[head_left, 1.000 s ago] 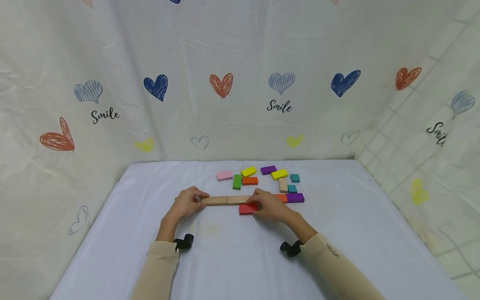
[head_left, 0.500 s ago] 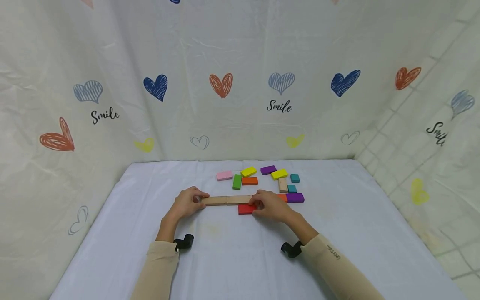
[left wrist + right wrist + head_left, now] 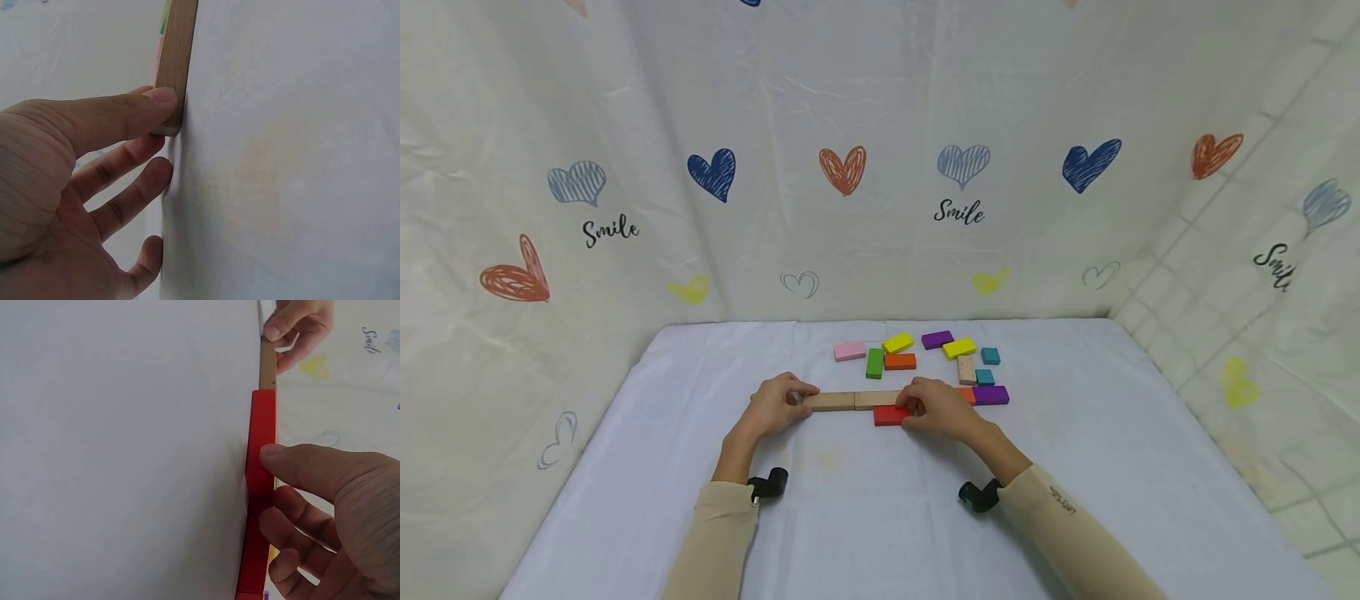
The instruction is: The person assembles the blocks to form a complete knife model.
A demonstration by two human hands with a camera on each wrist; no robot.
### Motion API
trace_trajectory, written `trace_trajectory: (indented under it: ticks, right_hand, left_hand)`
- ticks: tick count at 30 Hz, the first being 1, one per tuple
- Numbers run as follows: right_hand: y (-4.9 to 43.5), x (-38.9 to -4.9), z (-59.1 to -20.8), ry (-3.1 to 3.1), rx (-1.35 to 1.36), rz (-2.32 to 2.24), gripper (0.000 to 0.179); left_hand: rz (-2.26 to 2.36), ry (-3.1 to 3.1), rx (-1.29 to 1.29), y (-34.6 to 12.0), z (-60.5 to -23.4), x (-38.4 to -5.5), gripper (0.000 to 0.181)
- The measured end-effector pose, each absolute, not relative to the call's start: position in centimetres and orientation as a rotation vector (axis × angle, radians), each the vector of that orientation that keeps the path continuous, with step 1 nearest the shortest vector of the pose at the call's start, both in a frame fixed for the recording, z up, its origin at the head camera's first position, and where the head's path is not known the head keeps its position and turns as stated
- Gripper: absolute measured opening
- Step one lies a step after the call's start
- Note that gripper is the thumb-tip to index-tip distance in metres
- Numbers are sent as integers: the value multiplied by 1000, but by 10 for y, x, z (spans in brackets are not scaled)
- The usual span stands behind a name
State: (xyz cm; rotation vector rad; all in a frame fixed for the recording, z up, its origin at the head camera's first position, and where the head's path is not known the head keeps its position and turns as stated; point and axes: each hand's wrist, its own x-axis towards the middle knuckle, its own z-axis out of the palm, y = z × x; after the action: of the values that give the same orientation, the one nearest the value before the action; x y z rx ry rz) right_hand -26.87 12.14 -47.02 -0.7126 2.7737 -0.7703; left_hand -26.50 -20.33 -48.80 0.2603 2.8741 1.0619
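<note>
My left hand (image 3: 773,407) pinches the left end of a plain wooden block (image 3: 832,402), thumb on its near face in the left wrist view. Against its right end lies a second plain wooden block (image 3: 874,399), continuing a row with an orange block (image 3: 967,396) and a purple block (image 3: 992,395) at the right. My right hand (image 3: 942,412) holds a red block (image 3: 887,416) just in front of the row, its thumb on the near face. Another red block (image 3: 253,547) shows below the held one in the right wrist view; the hand hides it in the head view.
Behind the row lie loose blocks: pink (image 3: 850,351), green (image 3: 875,363), orange (image 3: 900,362), several more in yellow, purple, and plain wood, and two small teal blocks (image 3: 990,356). A white cloth (image 3: 850,517) covers the table, and a printed curtain (image 3: 887,250) rises behind it.
My right hand has shifted the red block slightly left and closer to the row. The left hand and the wooden blocks stay where they were.
</note>
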Motion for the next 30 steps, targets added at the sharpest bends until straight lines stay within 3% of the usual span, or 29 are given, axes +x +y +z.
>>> trace_trajectory:
  ticks: [20,30]
  right_hand:
    - [124,-273,-472,2780,-754,-797,27]
    - [151,-295,-460,2797,-664,-984,27]
  left_hand:
    - [1065,2869,249,-203,-487,-265,32]
    - [1068,2872,260,-203,-484,-263,32]
